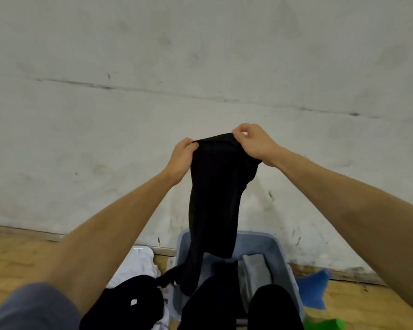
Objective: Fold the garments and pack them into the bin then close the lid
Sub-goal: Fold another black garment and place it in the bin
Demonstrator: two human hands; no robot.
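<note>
Above the bin (267,244), both hands' fingers (240,136) are pinching a black garment's (215,198) top edge; spreading them apart would likely be straightening it

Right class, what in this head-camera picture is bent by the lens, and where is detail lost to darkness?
Head view: wide-angle lens bows the wall seam and stretches the forearms; the black garment held by left hand and right hand shows almost no fold detail; light is soft, with a faint shadow on the wall.
</note>
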